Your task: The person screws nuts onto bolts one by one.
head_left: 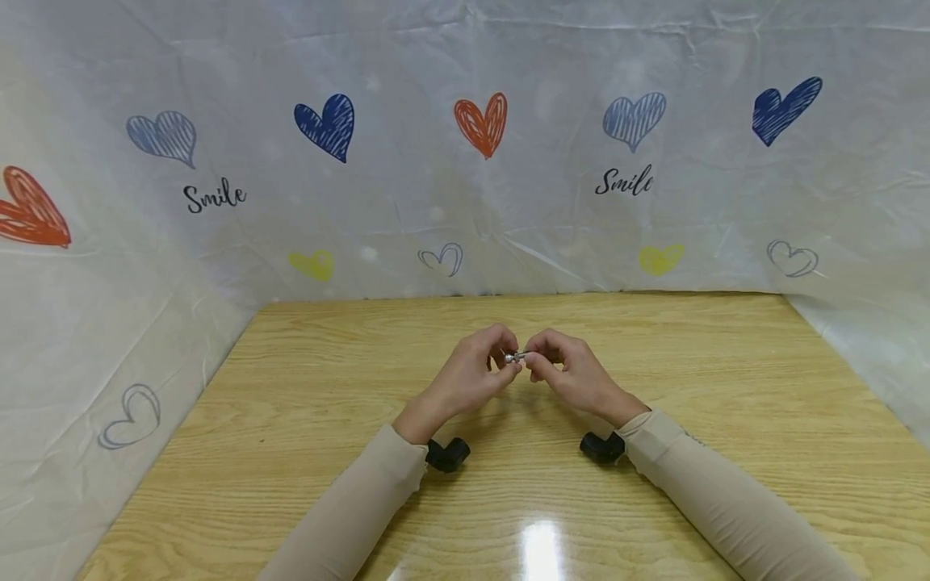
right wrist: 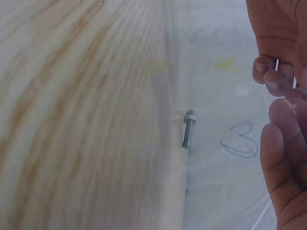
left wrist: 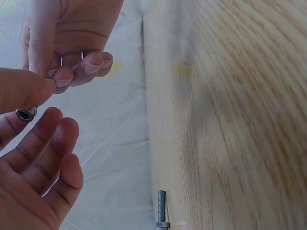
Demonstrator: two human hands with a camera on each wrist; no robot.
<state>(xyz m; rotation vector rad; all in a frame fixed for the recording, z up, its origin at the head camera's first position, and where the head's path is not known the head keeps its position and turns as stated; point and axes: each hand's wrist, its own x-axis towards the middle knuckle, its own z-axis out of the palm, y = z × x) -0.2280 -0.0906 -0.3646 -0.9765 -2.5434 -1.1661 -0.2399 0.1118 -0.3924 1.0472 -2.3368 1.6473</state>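
Observation:
A small silver socket-head bolt (head_left: 512, 357) is held in the air above the table, between the two hands. My left hand (head_left: 468, 373) pinches its head end between thumb and fingers; the hollow in the head (left wrist: 26, 114) faces the left wrist camera. From the other side my right hand (head_left: 576, 376) grips the opposite end with thumb and forefinger. Its fingertips cover that end, so whether another part sits there is hidden. In the right wrist view, the right hand's other fingers (right wrist: 276, 153) are loosely bent, and the bolt is out of sight.
A wood-grain table (head_left: 508, 484) lies below, with a white sheet (head_left: 407, 202) of printed hearts behind. Black wrist pieces (head_left: 448, 455) show by both sleeves. A threaded bolt with a nut (left wrist: 162, 211) appears low in the left wrist view; a similar bolt (right wrist: 189, 129) appears in the right.

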